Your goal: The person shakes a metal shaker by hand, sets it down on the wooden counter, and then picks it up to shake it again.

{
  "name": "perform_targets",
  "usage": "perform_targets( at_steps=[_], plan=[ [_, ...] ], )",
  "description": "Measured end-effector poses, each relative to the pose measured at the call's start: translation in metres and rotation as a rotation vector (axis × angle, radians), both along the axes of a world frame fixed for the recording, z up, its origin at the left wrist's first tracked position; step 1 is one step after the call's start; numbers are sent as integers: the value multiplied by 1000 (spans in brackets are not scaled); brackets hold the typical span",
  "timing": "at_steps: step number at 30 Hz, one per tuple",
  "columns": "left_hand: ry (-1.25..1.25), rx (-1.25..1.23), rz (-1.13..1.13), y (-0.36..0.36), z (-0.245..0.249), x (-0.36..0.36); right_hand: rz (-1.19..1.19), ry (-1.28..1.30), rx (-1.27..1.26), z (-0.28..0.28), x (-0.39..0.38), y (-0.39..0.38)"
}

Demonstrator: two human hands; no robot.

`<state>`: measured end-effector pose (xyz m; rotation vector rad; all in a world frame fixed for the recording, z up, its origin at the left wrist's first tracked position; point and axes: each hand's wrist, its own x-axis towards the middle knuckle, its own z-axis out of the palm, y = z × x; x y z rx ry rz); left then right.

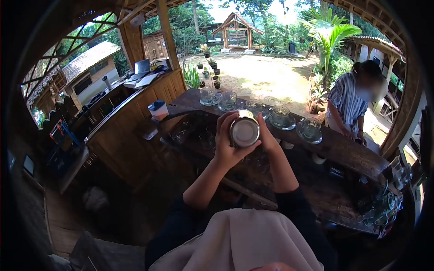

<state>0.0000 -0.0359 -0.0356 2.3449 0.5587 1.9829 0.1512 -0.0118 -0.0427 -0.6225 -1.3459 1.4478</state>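
Grip: the left hand (pixel 226 141) is wrapped around the left wall of the metal tin (pixel 244 131), fingers curled over its far side and thumb on the near side. The right hand (pixel 267 135) is pressed against the right wall; most of its fingers are hidden behind the tin. Both hands are closed on the tin. It is held in the air above the near edge of the counter (pixel 343 151), tipped so that one round end faces the camera.

Handling: the tin appears to be polished steel, so judge it rigid, not fragile, and slippery if wet. Its weight depends on its contents, which are not visible. Hold it by the cylindrical wall, as here, with opposed palms.

Surface: the counter is dark, uneven wood. A row of glass cups on saucers (pixel 280 115) stands along its far edge; these are fragile and close to the hands. A white tub with a blue lid (pixel 158 110) sits near the left corner.

Room: an open timber pavilion. A second person in a striped shirt (pixel 346 101) stands at the far right end of the counter. A laptop (pixel 142 67) rests on a side counter to the left. A sunlit yard lies beyond.
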Motion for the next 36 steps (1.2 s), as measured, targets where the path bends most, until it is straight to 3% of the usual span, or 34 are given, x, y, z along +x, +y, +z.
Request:
perform_targets(
  at_steps=[1,2,3,5,6,9,10,11,12,13,14,15,16,18,19,20,21,22,24,25,26,27,28,29,30,31,32,34,35,36],
  plan=[
    [-68,141,-52,-5,4,6,8,-22,9,-25,10,20],
    [-140,270,-102,-17,5,11,17,77,179,-2,-1,-6],
    [-169,431,-92,-24,-6,7,-3,9,397,22,-7,-33],
    [-634,708,-68,-78,13,48,-66,-82,790,55,-13,-67],
    [-630,700,-72,-80,10,48,-115,-102,969,60,-15,-73],
    [-589,704,-86,-81,4,47,-52,-86,993,48,-10,-70],
    [-579,707,-87,-81,2,45,-93,-83,833,41,-5,-62],
    [-200,526,-172,-56,4,16,-18,2,515,36,-1,-62],
    [-132,452,-80,-21,-9,18,-125,-35,242,11,9,-34],
    [-170,111,-132,-5,-7,29,69,151,-60,-25,23,6],
    [-200,-233,-180,2,-5,37,-236,-38,143,-12,18,-3],
    [-199,-233,-182,1,-6,34,-200,-44,91,-29,23,9],
    [-214,-59,-176,2,-5,30,-165,-57,49,-42,31,23],
    [-360,346,-226,-17,6,33,-354,-95,287,0,4,-28],
    [-356,564,-237,-25,-3,22,-269,-122,538,28,-5,-56],
    [-493,583,-252,-64,13,28,-364,-256,821,39,-8,-62],
    [-593,747,-256,-78,-4,27,-299,-141,1046,37,-15,-62],
    [-588,762,-246,-71,-5,28,-214,14,962,43,-27,-81],
    [-628,891,-297,-66,1,29,-255,-34,944,31,-23,-64],
    [-687,772,-260,-54,8,40,-489,-197,949,22,-22,-43],
    [-286,522,-242,-32,-1,5,-289,-9,300,24,-24,-41],
    [-262,428,-192,0,-8,13,25,434,68,-9,-14,-12],
    [-175,71,-78,-8,17,13,123,369,-177,-29,5,25],
    [-188,-343,-204,15,1,12,-45,193,-31,-21,0,19],
    [-206,-414,-237,12,10,7,-209,17,121,-9,-7,14],
    [-181,-174,-177,4,19,0,-167,-24,119,-9,-5,12],
    [-153,56,-110,-7,22,-6,-91,107,10,-11,-9,9],
    [-328,447,-228,-30,18,-4,-185,-60,523,26,-27,-31],
    [-355,619,-275,-45,15,-6,-181,-56,524,30,-35,-38],
    [-351,623,-275,-48,12,-4,-191,45,758,33,-42,-42]
  ],
)
